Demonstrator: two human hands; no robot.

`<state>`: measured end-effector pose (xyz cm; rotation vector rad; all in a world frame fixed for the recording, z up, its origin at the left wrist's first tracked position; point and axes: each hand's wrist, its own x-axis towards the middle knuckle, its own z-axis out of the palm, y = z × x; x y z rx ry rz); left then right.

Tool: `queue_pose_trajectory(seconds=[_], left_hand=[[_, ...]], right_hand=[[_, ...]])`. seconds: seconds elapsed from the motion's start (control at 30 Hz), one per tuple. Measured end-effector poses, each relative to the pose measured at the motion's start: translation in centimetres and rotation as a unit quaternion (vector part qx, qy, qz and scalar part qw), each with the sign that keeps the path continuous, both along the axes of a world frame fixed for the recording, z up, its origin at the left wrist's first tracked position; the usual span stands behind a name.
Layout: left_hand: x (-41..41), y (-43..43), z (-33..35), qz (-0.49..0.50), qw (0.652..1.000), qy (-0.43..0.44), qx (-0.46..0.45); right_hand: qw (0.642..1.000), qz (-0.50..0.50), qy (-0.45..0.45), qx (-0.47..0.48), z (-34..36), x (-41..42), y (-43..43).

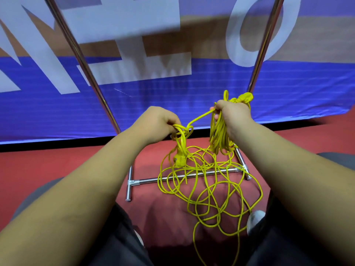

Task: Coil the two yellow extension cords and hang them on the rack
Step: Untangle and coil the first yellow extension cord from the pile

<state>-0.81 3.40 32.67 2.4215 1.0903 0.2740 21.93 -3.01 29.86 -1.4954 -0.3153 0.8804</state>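
Note:
My right hand [231,114] grips a bundle of coiled yellow cord [219,137]; loops hang below the fist and a knotted end sticks out above it. My left hand [159,121] pinches a tangle of yellow cord [181,135] with a plug [179,160] dangling under it. One taut strand joins the two hands. A loose yellow cord heap [209,189] sprawls on the red floor below and drapes over the rack's base bar [153,180]. The rack's two metal uprights rise behind my hands, the left upright [84,68] and the right upright [263,50].
A blue and white banner [172,100] stands just behind the rack. The rack's feet [129,189] rest on the red floor. My white shoe [255,217] is beside the cord heap at lower right, and my dark trousers fill the bottom.

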Motion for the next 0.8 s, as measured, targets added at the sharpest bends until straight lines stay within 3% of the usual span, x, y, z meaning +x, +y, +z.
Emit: queue_pose_trajectory(seconds=[0.17, 0.27, 0.43, 0.67, 0.8], left_hand=[[-0.7, -0.2, 1.3, 0.035, 0.98, -0.182, -0.077], [-0.5, -0.5, 1.7, 0.068, 0.96, -0.248, -0.108], [-0.1, -0.9, 1.4, 0.08, 0.937, -0.289, -0.177], [1.3, -2.1, 1.5, 0.109, 0.914, -0.31, -0.237], [1.1, -2.0, 1.7, 0.107, 0.911, -0.309, -0.252]], right_hand=[[1.0, -0.027, -0.007, -0.008, -0.3, 0.4, 0.3], [1.0, -0.03, -0.001, -0.003, -0.3, 0.6, 0.6], [0.999, 0.027, 0.02, 0.008, -0.3, 0.6, 0.6], [0.964, 0.259, 0.053, -0.015, -0.3, -3.0, -1.2], [0.952, 0.29, 0.097, -0.006, -0.9, -4.3, -1.3]])
